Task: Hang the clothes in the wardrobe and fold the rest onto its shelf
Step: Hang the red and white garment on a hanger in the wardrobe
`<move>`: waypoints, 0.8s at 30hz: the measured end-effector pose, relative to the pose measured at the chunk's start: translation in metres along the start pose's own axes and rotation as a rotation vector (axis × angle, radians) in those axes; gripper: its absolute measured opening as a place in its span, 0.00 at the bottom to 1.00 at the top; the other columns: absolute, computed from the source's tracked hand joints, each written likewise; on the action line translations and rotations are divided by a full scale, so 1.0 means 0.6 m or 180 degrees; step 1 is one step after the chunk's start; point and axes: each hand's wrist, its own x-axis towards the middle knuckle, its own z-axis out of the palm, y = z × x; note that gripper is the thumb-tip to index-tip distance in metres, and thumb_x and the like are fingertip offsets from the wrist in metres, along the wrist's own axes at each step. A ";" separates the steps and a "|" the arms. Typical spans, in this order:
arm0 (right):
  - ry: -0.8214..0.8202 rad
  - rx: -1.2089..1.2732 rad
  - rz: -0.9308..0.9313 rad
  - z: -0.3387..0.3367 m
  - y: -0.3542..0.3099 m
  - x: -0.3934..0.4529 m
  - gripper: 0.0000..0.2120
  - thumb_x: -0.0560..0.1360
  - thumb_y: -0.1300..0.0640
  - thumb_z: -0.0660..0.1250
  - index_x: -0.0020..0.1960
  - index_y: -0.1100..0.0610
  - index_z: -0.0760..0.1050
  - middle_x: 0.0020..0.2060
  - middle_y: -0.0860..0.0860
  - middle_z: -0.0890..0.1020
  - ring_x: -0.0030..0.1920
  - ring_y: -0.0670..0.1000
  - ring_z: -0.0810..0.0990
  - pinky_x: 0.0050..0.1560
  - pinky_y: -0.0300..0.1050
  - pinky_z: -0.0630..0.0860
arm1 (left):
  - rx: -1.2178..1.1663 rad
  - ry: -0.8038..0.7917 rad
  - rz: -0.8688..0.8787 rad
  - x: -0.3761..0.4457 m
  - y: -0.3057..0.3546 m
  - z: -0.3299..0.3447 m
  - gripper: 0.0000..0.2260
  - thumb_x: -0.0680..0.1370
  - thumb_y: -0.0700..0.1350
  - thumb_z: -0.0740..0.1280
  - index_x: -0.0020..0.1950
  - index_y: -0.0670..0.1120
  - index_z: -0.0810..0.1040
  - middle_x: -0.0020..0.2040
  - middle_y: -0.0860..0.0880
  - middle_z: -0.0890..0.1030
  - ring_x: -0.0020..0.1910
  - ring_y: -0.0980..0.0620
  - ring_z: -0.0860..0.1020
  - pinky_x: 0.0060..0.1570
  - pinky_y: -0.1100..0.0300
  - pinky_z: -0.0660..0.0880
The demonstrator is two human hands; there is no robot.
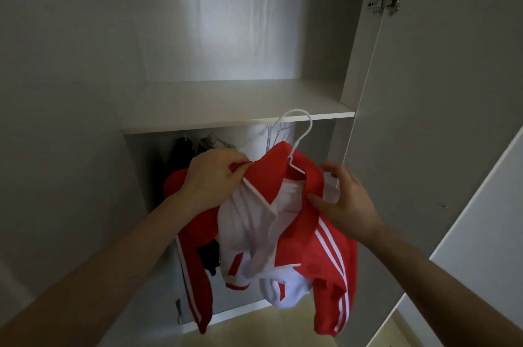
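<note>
A red track jacket [319,236] with white stripes and a white lining hangs in front of the open wardrobe, on a white wire hanger [300,134] whose hook rises to the shelf edge. My left hand [215,179] grips the jacket's left shoulder together with the hanger arm. My right hand [343,199] holds the right collar side between thumb and fingers. The white shelf [226,109] above is bare.
Below the shelf, dark and grey clothes [184,154] and a white garment [266,137] hang inside the wardrobe. Both doors stand open: the left door [56,92] and the right door [438,92] with a metal hinge [385,3]. Pale wooden floor [283,327] lies below.
</note>
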 end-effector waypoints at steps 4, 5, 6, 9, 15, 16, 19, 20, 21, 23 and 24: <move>-0.0199 0.0165 0.0257 0.026 0.005 0.009 0.02 0.80 0.53 0.70 0.52 0.49 0.79 0.35 0.42 0.81 0.37 0.47 0.79 0.42 0.45 0.71 | 0.0274 -0.0006 0.0243 0.018 0.022 0.009 0.17 0.80 0.58 0.62 0.43 0.50 0.85 0.38 0.54 0.81 0.38 0.56 0.78 0.41 0.54 0.75; -0.0226 0.0487 0.0425 0.031 0.004 0.011 0.04 0.81 0.54 0.68 0.47 0.49 0.79 0.32 0.42 0.79 0.34 0.47 0.76 0.40 0.46 0.71 | 0.0369 -0.0003 0.0265 0.021 0.026 0.012 0.19 0.79 0.60 0.60 0.42 0.50 0.84 0.38 0.53 0.80 0.39 0.54 0.78 0.41 0.52 0.75; -0.0239 0.0862 0.0593 0.035 0.005 0.013 0.07 0.82 0.55 0.68 0.45 0.51 0.78 0.31 0.43 0.78 0.33 0.47 0.75 0.40 0.48 0.71 | 0.0441 0.0015 0.0289 0.024 0.028 0.016 0.20 0.79 0.61 0.60 0.41 0.49 0.84 0.39 0.52 0.80 0.39 0.53 0.77 0.42 0.51 0.75; -0.0166 0.1535 0.0941 0.044 0.005 0.012 0.09 0.82 0.60 0.67 0.43 0.53 0.79 0.32 0.51 0.78 0.34 0.50 0.74 0.39 0.49 0.70 | 0.0539 0.0216 0.0409 0.023 0.029 0.031 0.12 0.79 0.56 0.67 0.46 0.49 0.85 0.45 0.53 0.79 0.46 0.51 0.77 0.51 0.50 0.73; -0.0141 0.1885 0.1191 0.044 0.020 0.006 0.05 0.81 0.62 0.67 0.52 0.63 0.81 0.40 0.69 0.79 0.40 0.55 0.77 0.45 0.52 0.72 | 0.0128 0.1074 0.0108 -0.141 0.010 0.120 0.07 0.77 0.46 0.69 0.54 0.53 0.78 0.53 0.55 0.75 0.53 0.58 0.71 0.56 0.65 0.68; -0.0145 0.1900 0.1200 0.043 0.022 0.006 0.06 0.80 0.62 0.67 0.53 0.64 0.81 0.44 0.72 0.80 0.42 0.56 0.77 0.47 0.53 0.72 | -0.0133 0.0656 -0.0157 -0.182 0.005 0.145 0.06 0.78 0.47 0.68 0.54 0.55 0.77 0.52 0.59 0.76 0.50 0.62 0.73 0.54 0.67 0.70; -0.0160 0.1939 0.1201 0.041 0.012 0.004 0.06 0.80 0.63 0.67 0.54 0.62 0.82 0.51 0.72 0.81 0.44 0.58 0.79 0.49 0.55 0.73 | -0.1037 -0.1095 -0.1508 -0.274 -0.006 0.214 0.06 0.82 0.50 0.66 0.58 0.58 0.76 0.51 0.61 0.79 0.47 0.63 0.78 0.49 0.65 0.78; -0.0195 0.1969 0.1196 0.043 0.006 0.003 0.06 0.80 0.63 0.67 0.53 0.61 0.83 0.51 0.72 0.81 0.44 0.59 0.79 0.50 0.55 0.74 | -0.1277 -0.1485 -0.1854 -0.293 -0.011 0.235 0.07 0.83 0.49 0.66 0.61 0.55 0.77 0.54 0.59 0.80 0.47 0.63 0.78 0.49 0.65 0.78; -0.0253 0.1997 0.1179 0.045 0.000 0.002 0.07 0.80 0.64 0.67 0.53 0.60 0.84 0.51 0.71 0.82 0.44 0.60 0.81 0.50 0.56 0.75 | -0.1469 -0.1709 -0.2101 -0.305 -0.016 0.253 0.10 0.83 0.47 0.66 0.64 0.53 0.76 0.56 0.56 0.80 0.49 0.62 0.78 0.47 0.68 0.77; -0.0381 0.2024 0.1135 0.051 -0.012 -0.002 0.08 0.80 0.64 0.67 0.53 0.58 0.84 0.50 0.71 0.82 0.45 0.64 0.82 0.51 0.59 0.76 | -0.1722 -0.1824 -0.2375 -0.314 -0.019 0.280 0.13 0.84 0.46 0.65 0.69 0.50 0.75 0.60 0.53 0.80 0.54 0.59 0.78 0.44 0.74 0.73; -0.0411 0.2026 0.1135 0.053 -0.017 -0.003 0.08 0.80 0.64 0.67 0.52 0.58 0.84 0.50 0.72 0.82 0.44 0.63 0.82 0.50 0.58 0.75 | -0.1831 -0.1782 -0.2461 -0.313 -0.018 0.290 0.14 0.84 0.46 0.65 0.70 0.49 0.75 0.61 0.52 0.80 0.56 0.57 0.79 0.45 0.74 0.73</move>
